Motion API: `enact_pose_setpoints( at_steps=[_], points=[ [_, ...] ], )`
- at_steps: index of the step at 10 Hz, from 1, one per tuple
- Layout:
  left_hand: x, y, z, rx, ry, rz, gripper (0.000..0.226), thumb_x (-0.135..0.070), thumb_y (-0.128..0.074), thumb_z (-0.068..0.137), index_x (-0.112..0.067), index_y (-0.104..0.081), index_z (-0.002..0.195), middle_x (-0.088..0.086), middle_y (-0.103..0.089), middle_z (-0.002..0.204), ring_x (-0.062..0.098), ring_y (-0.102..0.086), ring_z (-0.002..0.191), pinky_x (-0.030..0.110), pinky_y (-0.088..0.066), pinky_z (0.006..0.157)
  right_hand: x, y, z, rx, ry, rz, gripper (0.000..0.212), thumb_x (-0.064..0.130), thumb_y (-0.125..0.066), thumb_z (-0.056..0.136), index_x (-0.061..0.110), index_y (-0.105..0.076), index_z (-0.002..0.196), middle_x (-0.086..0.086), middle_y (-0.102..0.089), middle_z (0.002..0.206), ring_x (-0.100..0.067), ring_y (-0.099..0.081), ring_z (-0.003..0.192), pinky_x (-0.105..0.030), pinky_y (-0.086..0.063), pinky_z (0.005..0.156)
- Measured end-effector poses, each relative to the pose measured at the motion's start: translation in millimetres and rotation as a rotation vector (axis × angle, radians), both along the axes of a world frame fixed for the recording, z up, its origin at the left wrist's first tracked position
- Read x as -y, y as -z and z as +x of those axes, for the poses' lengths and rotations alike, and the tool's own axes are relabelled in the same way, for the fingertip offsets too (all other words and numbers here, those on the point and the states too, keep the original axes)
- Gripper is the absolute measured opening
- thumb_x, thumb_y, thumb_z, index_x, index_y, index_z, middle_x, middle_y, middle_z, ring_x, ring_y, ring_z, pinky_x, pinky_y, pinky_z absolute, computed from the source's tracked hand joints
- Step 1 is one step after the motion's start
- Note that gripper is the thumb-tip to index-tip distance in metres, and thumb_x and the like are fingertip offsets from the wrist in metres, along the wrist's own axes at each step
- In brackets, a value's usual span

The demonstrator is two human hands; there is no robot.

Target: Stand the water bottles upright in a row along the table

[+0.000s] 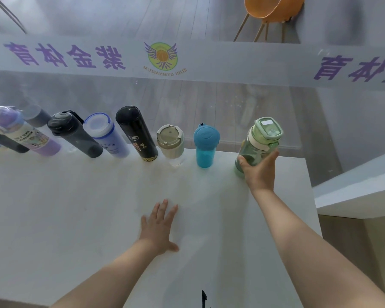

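Several bottles stand upright in a row along the far edge of the white table (76, 207): a purple one (22, 132), a dark grey one (76, 134), a pale blue one (107, 134), a black flask (136, 132), a beige cup (170, 141) and a blue bottle (206, 145). At the right end my right hand (259, 170) grips the lower body of a green bottle (262, 141), upright with its base at the table. My left hand (159, 227) lies flat on the table, fingers spread, holding nothing.
A glass wall with a frosted band of purple lettering and a logo (161, 56) runs right behind the row. The table's right edge (310, 196) drops off beside the green bottle. An orange chair (269, 12) stands beyond the glass.
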State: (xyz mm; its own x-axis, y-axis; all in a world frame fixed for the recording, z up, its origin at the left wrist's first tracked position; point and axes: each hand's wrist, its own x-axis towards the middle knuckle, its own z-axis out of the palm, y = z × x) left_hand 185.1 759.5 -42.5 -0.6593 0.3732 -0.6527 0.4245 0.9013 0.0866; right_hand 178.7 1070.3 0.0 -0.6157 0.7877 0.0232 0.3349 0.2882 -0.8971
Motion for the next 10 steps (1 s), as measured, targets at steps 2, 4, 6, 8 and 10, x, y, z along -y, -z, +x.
enact_pose_setpoints(
  at_steps=[2, 4, 6, 8, 10],
  points=[
    [0, 1, -1, 0.014, -0.010, 0.010, 0.124, -0.053, -0.076, 0.069, -0.037, 0.018, 0.148, -0.004, 0.032, 0.155, 0.022, 0.023, 0.145, 0.056, -0.002, 0.115, -2, 4, -7, 0.003, 0.014, 0.000, 0.092, 0.032, -0.082, 0.070, 0.011, -0.026, 0.140, -0.007, -0.048, 0.138, -0.023, -0.049, 0.124, -0.034, -0.042, 0.103],
    [1, 1, -1, 0.012, -0.018, 0.023, 0.124, -0.053, -0.076, 0.069, -0.038, 0.018, 0.148, -0.005, 0.033, 0.155, 0.021, 0.024, 0.145, 0.056, -0.002, 0.115, -4, 5, -6, 0.012, 0.009, -0.006, 0.092, 0.035, -0.081, 0.069, 0.013, -0.026, 0.139, -0.007, -0.049, 0.136, -0.024, -0.050, 0.122, -0.039, -0.044, 0.102],
    [5, 3, 0, 0.002, -0.023, 0.047, 0.123, -0.054, -0.076, 0.068, -0.040, 0.016, 0.148, -0.006, 0.032, 0.156, 0.020, 0.023, 0.145, 0.055, -0.002, 0.116, -4, 0, -4, 0.101, -0.001, 0.014, 0.094, 0.041, -0.079, 0.069, 0.019, -0.022, 0.140, -0.005, -0.047, 0.139, -0.028, -0.047, 0.125, -0.043, -0.044, 0.100],
    [10, 6, 3, -0.027, -0.001, 0.071, 0.120, -0.056, -0.074, 0.069, -0.039, 0.014, 0.149, -0.005, 0.029, 0.157, 0.019, 0.021, 0.146, 0.054, -0.001, 0.116, -11, -8, 14, 0.162, -0.130, 0.027, 0.099, 0.039, -0.081, 0.071, 0.023, -0.017, 0.145, -0.002, -0.041, 0.143, -0.023, -0.043, 0.129, -0.039, -0.041, 0.102],
    [25, 6, 17, -0.097, 0.015, 0.172, 0.099, -0.056, -0.060, 0.082, -0.035, 0.008, 0.151, -0.010, 0.021, 0.157, 0.018, 0.013, 0.148, 0.042, 0.001, 0.118, -9, -65, 58, 0.000, -0.089, 0.036, 0.077, 0.035, -0.073, 0.083, 0.019, -0.027, 0.143, -0.002, -0.047, 0.134, -0.021, -0.046, 0.123, -0.032, -0.039, 0.099]
  ],
)
